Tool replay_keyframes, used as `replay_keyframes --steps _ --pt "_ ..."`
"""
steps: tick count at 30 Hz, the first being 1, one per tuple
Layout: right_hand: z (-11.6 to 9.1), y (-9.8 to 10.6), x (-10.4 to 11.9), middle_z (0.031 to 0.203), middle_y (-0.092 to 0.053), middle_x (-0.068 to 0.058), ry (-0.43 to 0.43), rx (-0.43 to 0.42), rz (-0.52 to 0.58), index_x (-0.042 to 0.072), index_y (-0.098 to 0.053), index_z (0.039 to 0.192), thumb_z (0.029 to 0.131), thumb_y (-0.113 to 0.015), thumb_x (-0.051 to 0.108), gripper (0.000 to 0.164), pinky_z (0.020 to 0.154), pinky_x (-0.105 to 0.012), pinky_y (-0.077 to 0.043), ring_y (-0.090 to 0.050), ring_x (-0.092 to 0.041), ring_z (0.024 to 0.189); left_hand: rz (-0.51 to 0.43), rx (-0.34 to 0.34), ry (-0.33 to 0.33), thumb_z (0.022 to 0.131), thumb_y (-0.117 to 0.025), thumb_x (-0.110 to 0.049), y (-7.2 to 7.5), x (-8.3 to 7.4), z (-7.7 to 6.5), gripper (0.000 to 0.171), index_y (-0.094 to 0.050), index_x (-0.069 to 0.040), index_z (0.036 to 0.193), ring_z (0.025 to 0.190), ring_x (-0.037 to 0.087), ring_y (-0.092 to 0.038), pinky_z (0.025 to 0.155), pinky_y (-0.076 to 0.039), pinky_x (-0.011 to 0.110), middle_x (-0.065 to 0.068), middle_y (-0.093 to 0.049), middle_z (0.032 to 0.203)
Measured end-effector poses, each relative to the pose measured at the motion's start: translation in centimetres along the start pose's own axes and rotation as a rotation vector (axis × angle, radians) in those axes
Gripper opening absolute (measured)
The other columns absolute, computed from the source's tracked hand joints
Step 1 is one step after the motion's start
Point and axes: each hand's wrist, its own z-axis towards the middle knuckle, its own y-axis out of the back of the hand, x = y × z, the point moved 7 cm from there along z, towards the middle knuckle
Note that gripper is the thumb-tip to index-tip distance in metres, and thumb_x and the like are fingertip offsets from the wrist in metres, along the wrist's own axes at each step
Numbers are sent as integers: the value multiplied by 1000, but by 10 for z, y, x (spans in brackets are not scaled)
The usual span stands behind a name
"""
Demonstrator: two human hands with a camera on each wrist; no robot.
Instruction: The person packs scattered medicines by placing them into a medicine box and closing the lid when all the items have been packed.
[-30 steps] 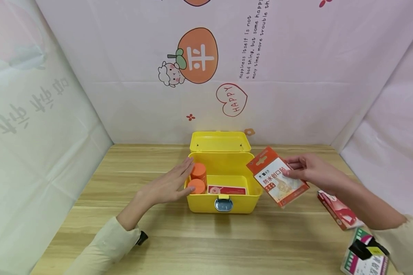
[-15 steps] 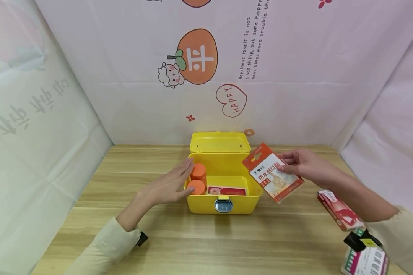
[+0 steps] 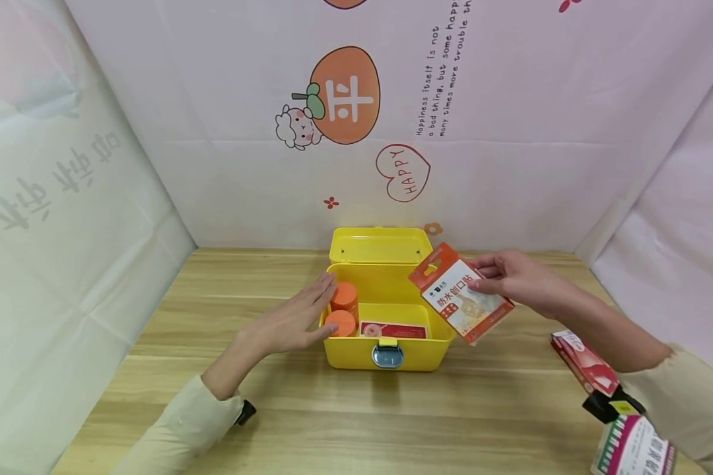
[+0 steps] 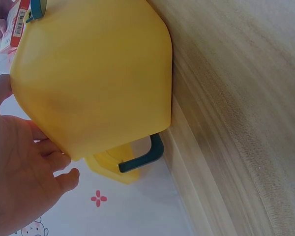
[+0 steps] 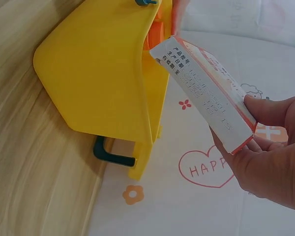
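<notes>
Leftward and nearer the yellow case point(image 3: 344, 356), the bandage box point(image 3: 459, 300) has come since a second ago. It sits tilted in the right hand point(image 3: 517, 280), whose grip is clamped at the box's right edge, thumb on the printed front and fingers behind. Its slotted tab points up and left; in the head view it overlaps the case's right rim, though I cannot tell whether they touch.

Inside the case, two orange tubs point(image 3: 341, 322) stand at the left, one behind the other, with a red-and-white pack point(image 3: 401, 330) lying beside them. The left hand point(image 3: 288, 321), grip apart and fingers straight, rests at the left wall. Behind, the lid point(image 3: 380, 247) is open. On the table point(image 3: 451, 422), well to the right, lie a red box point(image 3: 588, 363) and a green-edged box point(image 3: 636, 448).
</notes>
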Motion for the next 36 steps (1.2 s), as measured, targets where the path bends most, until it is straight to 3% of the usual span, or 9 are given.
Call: replay_keyframes --steps 36 --pt "36 -25 29 117 -70 -18 28 41 -96 -7 -53 138 95 -65 16 49 81 -31 -60 -66 -19 92 -9 0 -5 103 -33 -60 1 1 0 83 -9 -4 159 157 23 -1 127 -18 43 10 2 170"
